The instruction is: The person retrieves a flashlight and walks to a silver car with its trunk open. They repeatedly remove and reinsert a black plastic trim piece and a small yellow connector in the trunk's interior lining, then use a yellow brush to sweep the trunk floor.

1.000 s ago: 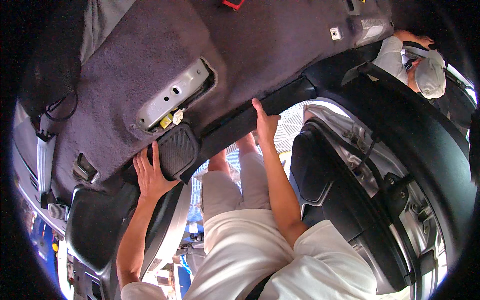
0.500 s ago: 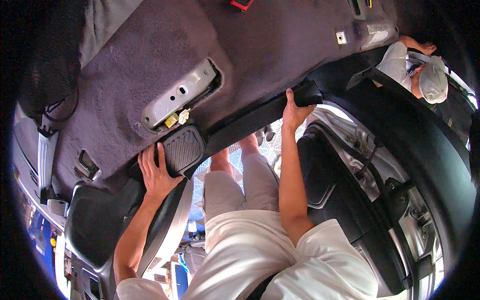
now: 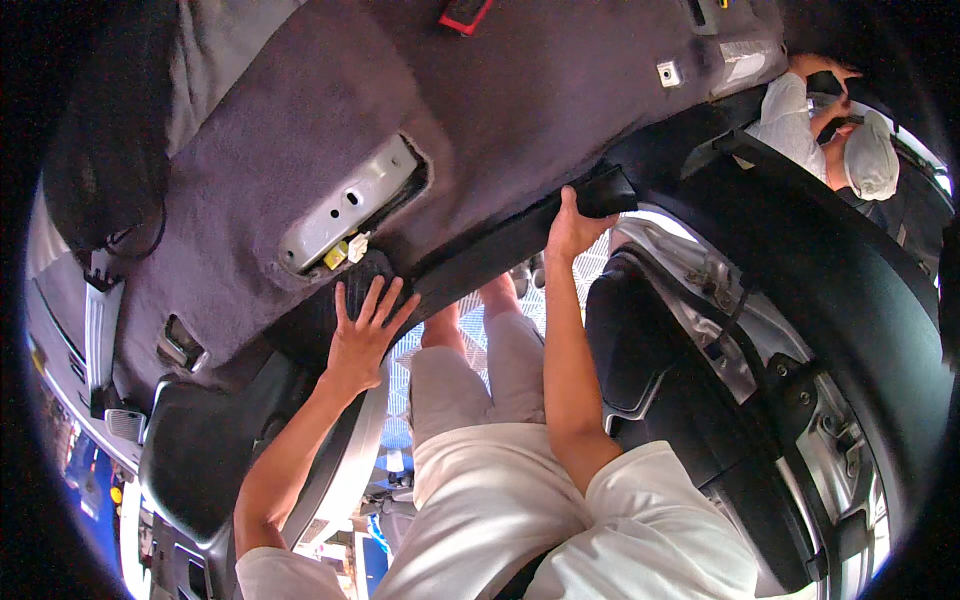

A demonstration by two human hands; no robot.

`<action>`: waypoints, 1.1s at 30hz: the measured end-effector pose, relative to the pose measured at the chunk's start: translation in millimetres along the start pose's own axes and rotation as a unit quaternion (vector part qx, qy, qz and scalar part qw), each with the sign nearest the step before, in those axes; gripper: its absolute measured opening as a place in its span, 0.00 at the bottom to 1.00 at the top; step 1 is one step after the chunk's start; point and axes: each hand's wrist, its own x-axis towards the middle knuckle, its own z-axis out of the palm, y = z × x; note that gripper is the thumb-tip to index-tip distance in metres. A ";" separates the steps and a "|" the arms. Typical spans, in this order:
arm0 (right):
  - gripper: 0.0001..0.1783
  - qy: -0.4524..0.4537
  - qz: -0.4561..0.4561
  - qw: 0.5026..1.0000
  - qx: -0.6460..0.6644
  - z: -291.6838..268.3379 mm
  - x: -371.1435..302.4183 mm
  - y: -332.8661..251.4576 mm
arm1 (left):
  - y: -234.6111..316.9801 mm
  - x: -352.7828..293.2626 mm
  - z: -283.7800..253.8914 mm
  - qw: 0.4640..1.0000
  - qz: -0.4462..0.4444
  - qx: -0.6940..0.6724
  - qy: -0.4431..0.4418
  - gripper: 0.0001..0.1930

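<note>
My left hand [image 3: 362,338] is spread flat over a black ribbed plate [image 3: 374,266] at the left end of a car's door sill. Its fingers hide most of the plate. To the right, my right hand [image 3: 578,228] grips the long black sill trim [image 3: 495,240] near its far end, thumb up against its face and the other fingers partly hidden at its edge. Grey carpet [image 3: 520,100] lies beyond the trim. Set into the carpet is a silver metal bracket [image 3: 378,178], with a yellow connector [image 3: 336,257] and a white connector [image 3: 358,247] by its near end.
An open door frame with bare metal and a black panel [image 3: 670,400] stands at the right. A black moulded part [image 3: 205,440] is at the left. Another person [image 3: 785,120] works at the far right. A red-edged dark object [image 3: 466,15] lies on the carpet.
My left hand has moved rightward from the ribbed plate's left edge onto its face, fingers now spread. My right hand keeps its place on the trim. The view has shifted slightly.
</note>
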 end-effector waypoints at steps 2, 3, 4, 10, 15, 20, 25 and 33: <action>0.60 -0.006 0.016 0.999 0.052 -0.4 -2.7 -4.0 | 2.4 1.4 -5.1 1.000 -0.012 -0.021 0.005 0.67; 0.59 0.015 0.037 0.998 0.038 -1.5 -4.5 -6.0 | 4.7 0.7 -5.6 0.999 -0.015 -0.035 0.001 0.67; 0.59 0.029 0.053 0.998 0.024 -3.3 -6.1 -7.6 | 9.1 2.1 -4.3 0.999 -0.022 -0.037 0.028 0.65; 0.52 -0.023 0.095 0.966 0.240 -35.6 -2.6 4.4 | 56.3 41.3 30.4 0.976 -0.113 -0.061 0.177 0.50; 0.51 -0.057 0.159 0.963 0.212 -55.5 3.6 22.7 | 80.7 53.6 58.6 0.952 -0.125 0.051 0.276 0.12; 0.53 -0.059 0.164 0.957 0.233 -60.1 0.9 17.4 | 86.4 47.8 56.1 0.963 -0.120 0.082 0.227 0.22; 0.52 -0.031 0.135 0.974 0.177 -49.2 -3.9 1.6 | 98.4 64.5 54.6 0.967 -0.183 0.016 0.174 0.31; 0.62 -0.062 0.062 0.996 -0.029 -10.0 -22.1 -16.8 | 86.2 95.0 76.6 0.939 -0.275 0.024 0.206 0.38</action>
